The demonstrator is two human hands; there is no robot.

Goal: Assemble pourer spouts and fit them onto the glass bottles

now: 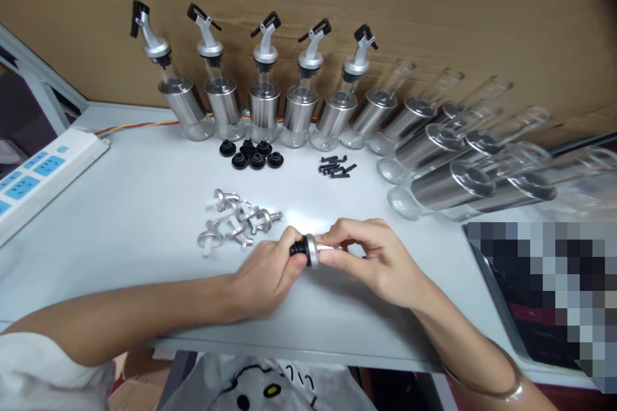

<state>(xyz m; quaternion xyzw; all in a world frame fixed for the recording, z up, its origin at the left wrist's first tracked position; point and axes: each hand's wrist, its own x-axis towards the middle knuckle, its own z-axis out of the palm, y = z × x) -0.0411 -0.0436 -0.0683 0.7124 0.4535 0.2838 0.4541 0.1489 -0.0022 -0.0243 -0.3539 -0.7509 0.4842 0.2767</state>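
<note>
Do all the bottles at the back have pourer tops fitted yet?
No, only the five left bottles carry pourer tops; the bottles to their right have bare open necks.

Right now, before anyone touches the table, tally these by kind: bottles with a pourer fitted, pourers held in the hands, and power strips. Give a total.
Bottles with a pourer fitted: 5
Pourer held between left hand and right hand: 1
Power strip: 1
Total: 7

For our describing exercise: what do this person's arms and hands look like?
The left hand and right hand are bare, without gloves; forearms uncovered. A thin silvery bangle circles the right wrist; a white sleeve covers the left upper arm.
</note>
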